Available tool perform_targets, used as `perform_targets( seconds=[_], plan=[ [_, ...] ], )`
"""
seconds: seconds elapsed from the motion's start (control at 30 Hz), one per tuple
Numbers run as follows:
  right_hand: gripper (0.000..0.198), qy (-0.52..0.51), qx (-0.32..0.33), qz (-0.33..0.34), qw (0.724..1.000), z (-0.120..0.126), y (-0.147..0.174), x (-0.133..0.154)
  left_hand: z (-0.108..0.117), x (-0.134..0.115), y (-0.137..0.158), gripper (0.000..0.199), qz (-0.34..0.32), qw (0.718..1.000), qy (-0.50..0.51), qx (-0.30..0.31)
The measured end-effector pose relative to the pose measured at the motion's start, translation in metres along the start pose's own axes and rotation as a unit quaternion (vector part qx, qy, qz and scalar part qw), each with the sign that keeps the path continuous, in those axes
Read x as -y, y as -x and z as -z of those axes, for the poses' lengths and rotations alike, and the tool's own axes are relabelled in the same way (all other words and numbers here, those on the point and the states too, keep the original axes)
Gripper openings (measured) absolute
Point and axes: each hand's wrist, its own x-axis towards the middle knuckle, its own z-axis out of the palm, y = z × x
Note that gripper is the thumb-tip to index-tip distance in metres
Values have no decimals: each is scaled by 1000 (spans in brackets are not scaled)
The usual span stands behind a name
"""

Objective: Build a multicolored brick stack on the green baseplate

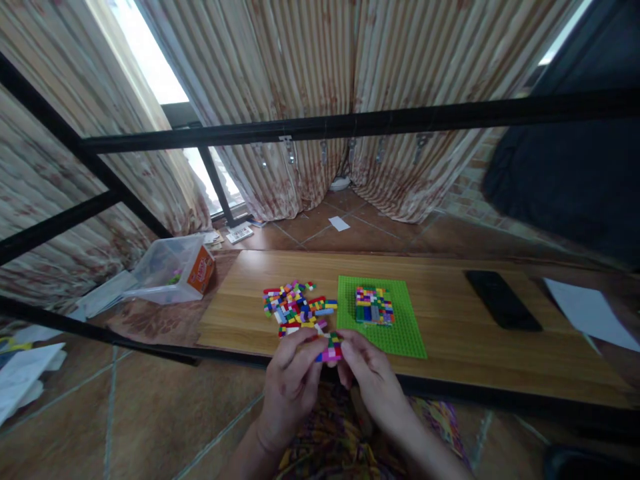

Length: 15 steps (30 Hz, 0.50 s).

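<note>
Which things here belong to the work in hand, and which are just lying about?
Seemingly in the work:
brick piece, in left hand and right hand
loose bricks
green baseplate
brick block on it
possibly the clear box, bright bits inside

Seemingly just lying about:
phone
white paper at right
small paper on the floor

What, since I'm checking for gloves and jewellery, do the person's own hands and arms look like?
The left hand and right hand are bare, without gloves. No sleeves show on the visible forearms, and no watch, bracelet, cable or marking can be made out.
</note>
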Motion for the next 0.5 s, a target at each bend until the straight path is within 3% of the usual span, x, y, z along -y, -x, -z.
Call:
perform_targets(
  seconds=[0.1, 0.2, 0.33, 0.4, 0.5],
  plan=[
    [38, -49, -9, -16, 999, -6, 3, 2, 0, -3, 4, 39, -18, 1000, 14, -2],
    [34, -27, -19, 17, 999, -4, 8, 3, 1, -8, 6, 45, 64, 992, 113, 10],
    [31, 77, -29, 60, 995, 3, 12, 1, 1, -12, 6, 43, 239, 912, 329, 53],
    [30, 113, -18, 67, 991, 6, 12, 1, 1, -12, 5, 39, 278, 875, 388, 80],
    [29, 157, 3, 74, 985, 7, 11, 2, -2, -14, 0, 34, 313, 852, 412, 78]
  ],
)
